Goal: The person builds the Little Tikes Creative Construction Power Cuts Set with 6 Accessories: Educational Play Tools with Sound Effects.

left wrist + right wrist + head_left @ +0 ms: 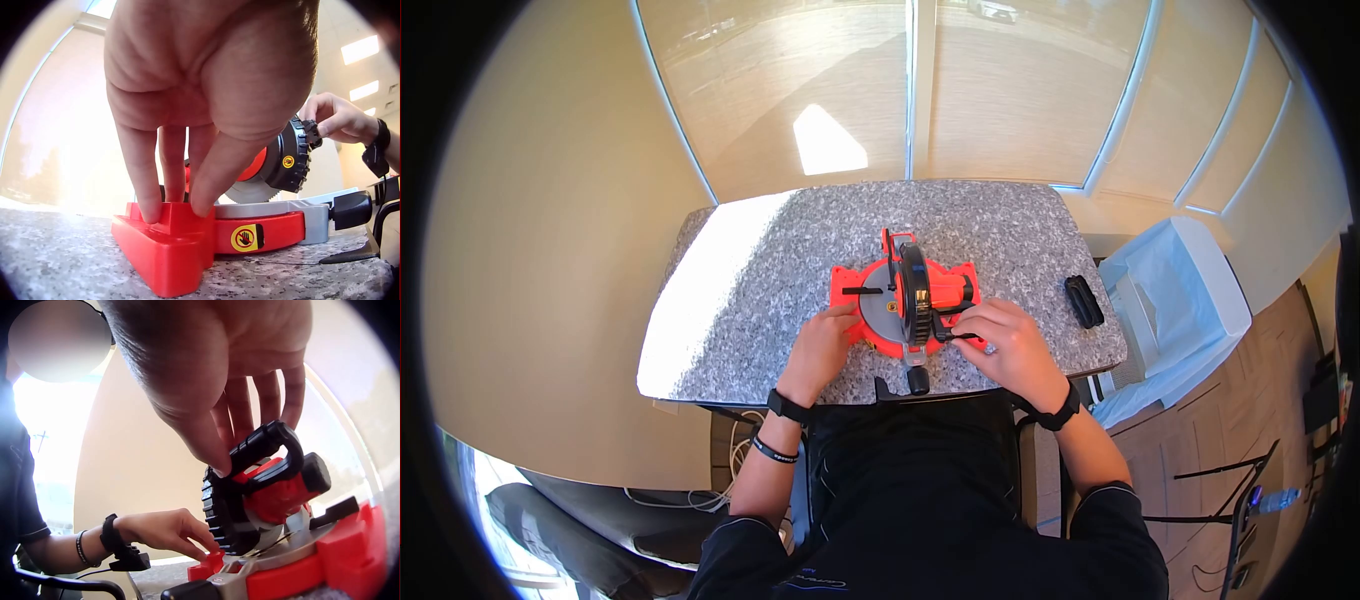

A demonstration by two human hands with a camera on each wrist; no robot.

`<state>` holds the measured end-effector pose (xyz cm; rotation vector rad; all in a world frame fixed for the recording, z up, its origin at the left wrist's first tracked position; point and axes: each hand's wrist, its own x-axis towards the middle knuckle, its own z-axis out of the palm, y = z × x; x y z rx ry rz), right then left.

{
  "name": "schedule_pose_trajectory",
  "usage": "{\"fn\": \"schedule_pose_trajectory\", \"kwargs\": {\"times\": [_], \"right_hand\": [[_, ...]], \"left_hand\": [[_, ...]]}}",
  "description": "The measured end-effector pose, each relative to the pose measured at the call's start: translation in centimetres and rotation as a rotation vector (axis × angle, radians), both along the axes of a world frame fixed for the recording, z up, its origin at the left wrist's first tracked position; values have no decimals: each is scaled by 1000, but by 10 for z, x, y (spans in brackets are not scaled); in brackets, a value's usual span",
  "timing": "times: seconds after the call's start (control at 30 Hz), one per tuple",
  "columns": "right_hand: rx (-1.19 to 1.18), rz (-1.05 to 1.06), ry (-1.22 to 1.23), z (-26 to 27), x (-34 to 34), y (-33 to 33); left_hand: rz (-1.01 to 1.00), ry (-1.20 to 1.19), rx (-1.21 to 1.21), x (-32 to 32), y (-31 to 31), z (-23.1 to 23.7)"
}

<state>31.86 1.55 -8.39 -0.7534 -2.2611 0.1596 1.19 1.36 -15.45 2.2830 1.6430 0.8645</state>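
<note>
A red and black toy-like miter saw stands on the speckled tabletop, its black ribbed guard above a round grey plate. At the left end of the red base, my left hand pinches a raised red part between thumb and fingers, pointing down. My right hand holds the black handle on the saw's right side, thumb on the near side and fingers beyond it. A black knob sticks out at the front near the table edge.
A black case lies at the table's right. Beside the table stands a bin with a light blue liner. A black clamp-like piece sits at the front edge. White cables hang at lower left; a blue bottle is far right.
</note>
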Motion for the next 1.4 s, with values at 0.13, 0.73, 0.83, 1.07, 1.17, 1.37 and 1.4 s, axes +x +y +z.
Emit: {"fn": "schedule_pose_trajectory", "kwargs": {"times": [0.13, 0.73, 0.83, 1.07, 1.17, 1.37, 1.4], "right_hand": [[17, 2, 12, -1, 0, 1], [162, -55, 48, 18, -5, 5], [188, -65, 53, 25, -6, 9], [230, -97, 62, 40, -9, 16], [237, -111, 69, 44, -11, 20], [268, -126, 75, 51, -13, 27], [268, -130, 81, 52, -13, 27]], "left_hand": [[0, -5, -1, 0, 0, 1], [18, -8, -19, 1, -1, 1], [26, -7, -35, 2, -1, 2], [24, -9, -9, 2, -2, 2], [26, -10, -7, 1, -1, 0], [26, -5, -5, 1, -1, 0], [28, -6, -6, 1, -1, 0]]}}
